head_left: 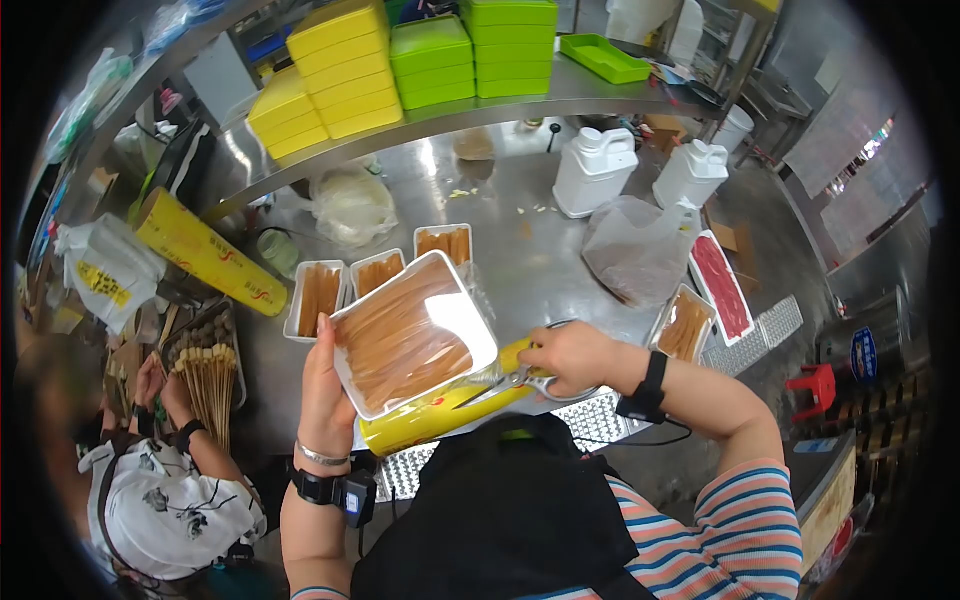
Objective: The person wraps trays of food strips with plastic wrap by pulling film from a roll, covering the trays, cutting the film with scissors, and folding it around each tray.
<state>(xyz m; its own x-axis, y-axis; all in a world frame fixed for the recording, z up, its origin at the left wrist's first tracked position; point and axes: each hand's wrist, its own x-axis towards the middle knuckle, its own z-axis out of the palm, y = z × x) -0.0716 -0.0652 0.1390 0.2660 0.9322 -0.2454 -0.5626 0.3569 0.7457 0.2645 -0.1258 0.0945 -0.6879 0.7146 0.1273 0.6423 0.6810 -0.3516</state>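
Note:
My left hand (pixel 328 385) grips the left edge of a white tray (pixel 472 325) and holds it tilted above the worktop. Brown strips (pixel 400 340) lie side by side in it under shiny clear film. In my right hand (pixel 580 360) is a pair of scissors (pixel 512 382), its blades pointing left over a yellow roll of cling film (pixel 405 428). This roll lies across the table's front edge, partly behind the tray. Just beyond the tray stand smaller white trays of brown strips, one at the left (pixel 319 300) and another behind (pixel 443 243).
At right are a tray of red meat (pixel 722 285), a tray of strips (pixel 687 325), a plastic bag (pixel 640 250) and white jugs (pixel 595 175). Yellow boxes (pixel 345 70) and green boxes (pixel 510 50) fill the shelf. A co-worker (pixel 170 500) handles skewers (pixel 207 390) at left.

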